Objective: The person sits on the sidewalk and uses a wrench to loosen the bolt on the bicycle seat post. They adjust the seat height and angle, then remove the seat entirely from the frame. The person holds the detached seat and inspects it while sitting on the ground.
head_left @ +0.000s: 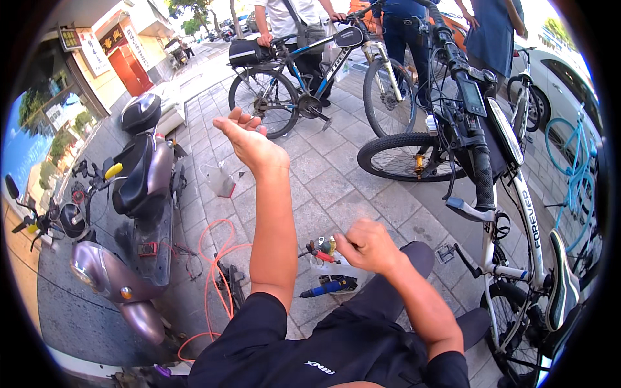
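1. A paved street-side pavement carries everything here, with shopfronts beyond its left edge and a white car by its far right corner.
2. Toward the pavement's left edge stands a purple-grey scooter; near its far edge, a person rests a hand on the saddle of a blue-and-black bicycle, probably to keep it upright.
3. The left hand is raised, palm turned up and fingers loosely curled, well apart from the tools. It looks free of any load, though something tiny in the fingers would be hard to tell.
4. The right hand is narrow, its fingers folded into a loose fist above the person's leg; I cannot tell whether it encloses anything.
5. Just beside that fist, a pale tray sits on the pavement before the knees, toward its near edge. It seems to keep small tools together, among them a red-handled tool.
6. A blue-and-black tool lies between tray and body, likely for short reach.
7. An orange hose loops slackly left of these, perhaps leaving room for movement.
8. A white bicycle stands along the right edge; what supports it is unclear.
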The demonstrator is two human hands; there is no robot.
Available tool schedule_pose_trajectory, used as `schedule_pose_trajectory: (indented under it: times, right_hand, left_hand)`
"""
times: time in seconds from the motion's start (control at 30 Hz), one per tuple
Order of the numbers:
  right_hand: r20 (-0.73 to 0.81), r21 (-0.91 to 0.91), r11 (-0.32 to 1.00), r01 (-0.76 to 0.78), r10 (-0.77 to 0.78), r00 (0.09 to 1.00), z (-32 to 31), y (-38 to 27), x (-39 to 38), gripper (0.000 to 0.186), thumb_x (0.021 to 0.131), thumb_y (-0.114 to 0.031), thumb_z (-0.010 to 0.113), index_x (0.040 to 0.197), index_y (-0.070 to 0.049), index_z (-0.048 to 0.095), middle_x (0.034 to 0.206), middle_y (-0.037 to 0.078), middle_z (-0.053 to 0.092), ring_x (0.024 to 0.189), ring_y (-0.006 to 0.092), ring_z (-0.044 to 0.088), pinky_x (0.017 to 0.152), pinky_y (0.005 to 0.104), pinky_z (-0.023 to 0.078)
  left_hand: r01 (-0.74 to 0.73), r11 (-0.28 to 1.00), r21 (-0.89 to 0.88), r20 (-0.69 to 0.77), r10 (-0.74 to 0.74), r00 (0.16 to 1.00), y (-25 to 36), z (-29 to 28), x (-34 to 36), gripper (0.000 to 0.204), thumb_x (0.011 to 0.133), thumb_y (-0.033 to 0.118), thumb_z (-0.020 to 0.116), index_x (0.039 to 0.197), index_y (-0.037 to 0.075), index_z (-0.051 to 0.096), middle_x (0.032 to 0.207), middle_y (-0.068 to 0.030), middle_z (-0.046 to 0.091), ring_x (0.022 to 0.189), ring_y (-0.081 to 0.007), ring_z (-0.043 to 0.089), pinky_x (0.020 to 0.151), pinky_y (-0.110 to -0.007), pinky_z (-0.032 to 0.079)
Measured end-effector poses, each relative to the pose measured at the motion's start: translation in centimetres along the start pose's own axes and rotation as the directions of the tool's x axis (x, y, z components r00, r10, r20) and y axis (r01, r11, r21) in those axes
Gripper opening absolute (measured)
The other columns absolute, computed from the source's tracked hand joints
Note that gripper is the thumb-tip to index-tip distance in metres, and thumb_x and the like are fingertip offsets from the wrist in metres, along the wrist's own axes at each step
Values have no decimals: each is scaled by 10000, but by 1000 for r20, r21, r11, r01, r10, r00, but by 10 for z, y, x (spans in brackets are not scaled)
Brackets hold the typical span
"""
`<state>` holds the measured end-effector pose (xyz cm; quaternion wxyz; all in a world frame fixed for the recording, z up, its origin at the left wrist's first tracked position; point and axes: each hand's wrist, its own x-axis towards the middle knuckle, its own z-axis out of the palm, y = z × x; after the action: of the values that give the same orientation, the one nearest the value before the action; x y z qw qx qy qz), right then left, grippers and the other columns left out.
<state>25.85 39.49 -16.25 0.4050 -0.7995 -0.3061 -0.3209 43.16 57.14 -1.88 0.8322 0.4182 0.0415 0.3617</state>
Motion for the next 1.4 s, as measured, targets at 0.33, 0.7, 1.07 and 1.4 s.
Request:
schedule_pose_trajectory:
  times: [0.33, 0.7, 1.07, 1.4]
  right_hand:
    - [60, 74, 966, -249, 245, 968, 22, -14, -50, 379, 921, -122, 748, 600, -44, 561, 575, 132, 559, 525, 343, 579, 529, 460, 445]
    - [-302, -163, 986, -21, -30, 953, -15, -29, 58, 286, 927, -211, 752, 1180, -88, 696, 1061, 126, 655, 960, 329, 615, 856, 431, 478]
    - [-348, -3, 963, -270, 253, 903, 6, -2, 22, 416, 950, -295, 727, 1284, -64, 640, 1227, 194, 622, 1150, 396, 567, 1004, 489, 432]
    - [168, -105, 607, -787, 791, 588, -2, 64, -81, 354, 1010, -327, 680, 1114, 8, 731, 995, 213, 723, 930, 346, 700, 816, 423, 548]
  left_hand:
    - [42, 994, 99, -33, -39, 999, -27, -8, 4, 688, 1063, 705, 385, 1305, 106, 621, 1147, -12, 562, 1025, -162, 535, 924, -383, 400]
    - [331, 940, -84, 573, -226, 788, -74, -72, -157, 477, 1112, 501, 459, 1311, 78, 553, 1152, -31, 555, 1039, -165, 533, 971, -372, 441]
    - [302, 953, -33, 837, -139, 530, -154, -116, -209, 275, 1083, 335, 466, 1232, 124, 563, 1190, -103, 569, 1161, -272, 544, 1028, -453, 464]
    - [843, -255, 473, 125, -928, -351, -138, -169, -179, 193, 1011, 166, 616, 1171, 59, 618, 1173, -122, 649, 1034, -300, 646, 989, -475, 543]
